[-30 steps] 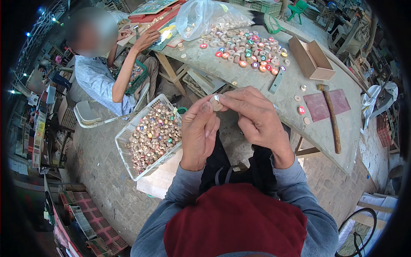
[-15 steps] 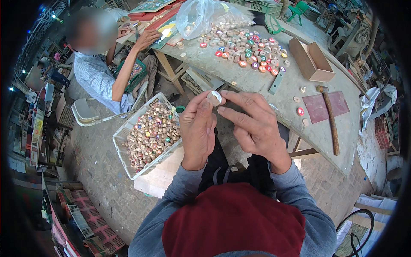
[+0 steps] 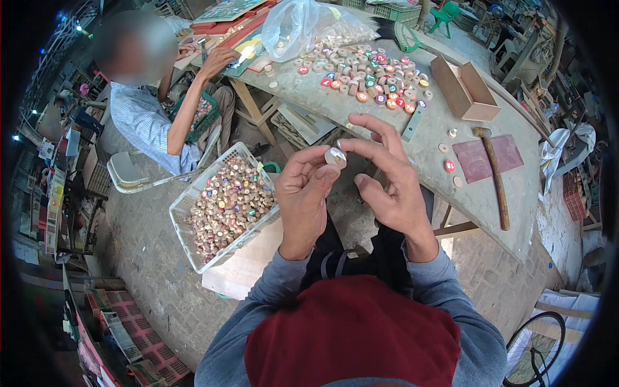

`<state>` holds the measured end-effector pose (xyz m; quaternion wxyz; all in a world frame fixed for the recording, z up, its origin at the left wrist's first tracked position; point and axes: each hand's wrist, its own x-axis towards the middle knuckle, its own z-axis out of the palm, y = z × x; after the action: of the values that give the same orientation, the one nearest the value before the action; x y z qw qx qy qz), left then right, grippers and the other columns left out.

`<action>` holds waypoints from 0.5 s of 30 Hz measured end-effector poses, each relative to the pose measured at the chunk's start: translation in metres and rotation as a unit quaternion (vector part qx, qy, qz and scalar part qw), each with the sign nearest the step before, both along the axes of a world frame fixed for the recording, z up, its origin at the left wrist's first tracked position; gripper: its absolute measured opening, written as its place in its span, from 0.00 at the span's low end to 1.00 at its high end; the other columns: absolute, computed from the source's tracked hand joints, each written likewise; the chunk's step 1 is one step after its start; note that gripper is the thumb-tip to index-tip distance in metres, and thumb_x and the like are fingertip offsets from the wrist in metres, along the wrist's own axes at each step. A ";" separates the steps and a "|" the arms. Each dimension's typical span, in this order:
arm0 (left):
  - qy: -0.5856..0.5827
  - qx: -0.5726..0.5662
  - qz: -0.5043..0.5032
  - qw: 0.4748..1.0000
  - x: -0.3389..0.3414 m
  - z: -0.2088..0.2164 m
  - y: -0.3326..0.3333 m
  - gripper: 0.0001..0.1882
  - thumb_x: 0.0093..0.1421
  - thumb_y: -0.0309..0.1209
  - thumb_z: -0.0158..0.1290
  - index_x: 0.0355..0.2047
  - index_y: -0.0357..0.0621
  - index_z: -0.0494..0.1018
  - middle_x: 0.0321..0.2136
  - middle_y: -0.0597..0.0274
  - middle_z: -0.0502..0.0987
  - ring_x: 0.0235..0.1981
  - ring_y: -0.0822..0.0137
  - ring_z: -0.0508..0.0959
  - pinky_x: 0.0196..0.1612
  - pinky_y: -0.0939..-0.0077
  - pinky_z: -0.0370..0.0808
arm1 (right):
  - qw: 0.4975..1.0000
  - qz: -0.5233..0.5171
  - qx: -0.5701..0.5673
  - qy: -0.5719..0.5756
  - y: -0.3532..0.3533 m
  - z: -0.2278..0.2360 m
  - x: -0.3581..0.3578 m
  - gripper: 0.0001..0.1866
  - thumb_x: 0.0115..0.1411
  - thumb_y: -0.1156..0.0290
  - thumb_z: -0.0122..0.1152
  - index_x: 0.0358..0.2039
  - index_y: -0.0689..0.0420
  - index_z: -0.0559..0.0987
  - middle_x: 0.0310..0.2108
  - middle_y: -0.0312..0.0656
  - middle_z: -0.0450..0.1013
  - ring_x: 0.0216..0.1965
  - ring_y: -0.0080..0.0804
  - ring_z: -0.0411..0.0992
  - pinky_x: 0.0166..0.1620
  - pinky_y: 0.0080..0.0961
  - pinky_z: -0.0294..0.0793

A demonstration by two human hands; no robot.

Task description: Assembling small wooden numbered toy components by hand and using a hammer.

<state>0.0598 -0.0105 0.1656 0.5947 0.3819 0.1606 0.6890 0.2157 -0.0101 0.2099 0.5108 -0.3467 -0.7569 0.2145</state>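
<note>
My left hand [image 3: 303, 203] pinches a small round wooden disc [image 3: 335, 158] between thumb and fingertips, above the gap between the crate and the table. A pale, shiny patch shows on the disc's face. My right hand [image 3: 394, 184] is beside it with fingers spread. Its index fingertip meets the disc's upper edge, where a small glint shows; I cannot make out what that is. Many similar wooden discs [image 3: 380, 74], some with coloured round faces, lie heaped on the table [image 3: 309, 97] ahead. A white plastic crate [image 3: 182, 222] full of small wooden pieces stands at my left.
On the table's right lie a hammer [image 3: 495, 174], a dark red sheet [image 3: 467, 158], an open wooden box [image 3: 454, 90] and a grey-green strip [image 3: 414, 122]. A clear plastic bag [image 3: 290, 29] lies at the back. Another person [image 3: 151, 119] sits at the left, one arm reaching onto the table.
My right thumb and index finger have spread apart, and the other fingers have lifted. The disc, in my left hand, has turned and dropped slightly.
</note>
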 end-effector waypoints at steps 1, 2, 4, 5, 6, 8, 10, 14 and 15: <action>0.011 0.004 0.011 1.000 0.001 0.000 0.000 0.16 0.60 0.20 0.56 0.49 0.32 0.70 0.41 0.54 0.78 0.42 0.72 0.78 0.37 0.88 0.72 | 1.000 -0.001 0.000 0.000 -0.001 -0.002 -0.001 0.28 0.41 0.81 0.53 0.48 0.59 0.77 0.60 0.51 0.62 0.61 0.50 0.59 0.63 0.42 0.56; 0.021 0.008 0.021 1.000 0.001 0.000 -0.001 0.16 0.60 0.19 0.57 0.49 0.32 0.70 0.41 0.54 0.78 0.42 0.72 0.78 0.39 0.86 0.74 | 1.000 0.005 -0.012 0.013 -0.002 -0.005 -0.002 0.28 0.41 0.81 0.53 0.48 0.59 0.77 0.60 0.51 0.62 0.61 0.49 0.59 0.63 0.41 0.56; 0.034 0.007 0.039 0.999 0.004 0.003 -0.002 0.16 0.60 0.19 0.57 0.48 0.31 0.70 0.38 0.56 0.78 0.40 0.73 0.78 0.38 0.86 0.74 | 0.999 0.010 -0.024 0.027 -0.003 -0.008 -0.003 0.29 0.41 0.81 0.53 0.49 0.59 0.77 0.60 0.50 0.62 0.61 0.49 0.59 0.63 0.40 0.57; 0.046 0.006 0.058 0.997 0.004 0.003 -0.003 0.16 0.59 0.18 0.57 0.48 0.31 0.70 0.36 0.57 0.78 0.37 0.75 0.78 0.38 0.87 0.74 | 0.998 0.023 -0.033 0.044 -0.004 -0.009 -0.003 0.29 0.42 0.81 0.53 0.49 0.59 0.77 0.60 0.50 0.62 0.60 0.48 0.60 0.62 0.39 0.57; 0.046 0.005 0.057 0.997 0.005 0.003 -0.003 0.16 0.59 0.18 0.57 0.48 0.31 0.70 0.36 0.57 0.78 0.37 0.75 0.78 0.38 0.87 0.74 | 0.997 0.035 -0.042 0.060 -0.005 -0.010 -0.003 0.29 0.42 0.81 0.53 0.50 0.59 0.77 0.61 0.50 0.62 0.60 0.47 0.60 0.62 0.38 0.57; 0.079 0.012 0.092 0.993 0.004 0.001 -0.003 0.16 0.59 0.19 0.58 0.47 0.32 0.70 0.27 0.65 0.75 0.27 0.82 0.73 0.32 0.90 0.71 | 0.997 0.033 -0.040 0.051 -0.007 -0.008 -0.004 0.29 0.42 0.81 0.53 0.50 0.59 0.78 0.61 0.49 0.62 0.60 0.46 0.60 0.61 0.37 0.57; 0.099 0.025 0.105 0.989 0.004 -0.003 -0.002 0.16 0.59 0.20 0.59 0.47 0.32 0.70 0.24 0.68 0.73 0.24 0.84 0.69 0.29 0.91 0.68 | 0.998 0.032 -0.036 0.042 -0.008 -0.007 -0.005 0.29 0.42 0.81 0.53 0.50 0.59 0.78 0.61 0.49 0.62 0.59 0.45 0.60 0.61 0.36 0.58; 0.167 0.045 0.142 0.975 0.000 -0.010 -0.001 0.15 0.59 0.20 0.59 0.46 0.33 0.71 0.20 0.74 0.68 0.21 0.87 0.62 0.25 0.92 0.60 | 0.992 0.063 -0.066 0.084 -0.008 -0.010 -0.005 0.28 0.43 0.82 0.52 0.49 0.59 0.78 0.60 0.48 0.63 0.59 0.43 0.61 0.61 0.35 0.58; 0.166 0.046 0.143 0.975 -0.001 -0.011 -0.001 0.15 0.59 0.20 0.59 0.46 0.33 0.71 0.20 0.74 0.68 0.21 0.87 0.62 0.25 0.92 0.60 | 0.989 0.078 -0.076 0.100 -0.007 -0.010 -0.005 0.27 0.43 0.82 0.52 0.48 0.60 0.78 0.60 0.48 0.63 0.59 0.42 0.62 0.61 0.34 0.58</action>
<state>0.0584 -0.0111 0.1549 0.4370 0.4911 0.2785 0.7002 0.2107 -0.0172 0.1995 0.5378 -0.3016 -0.7079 0.3443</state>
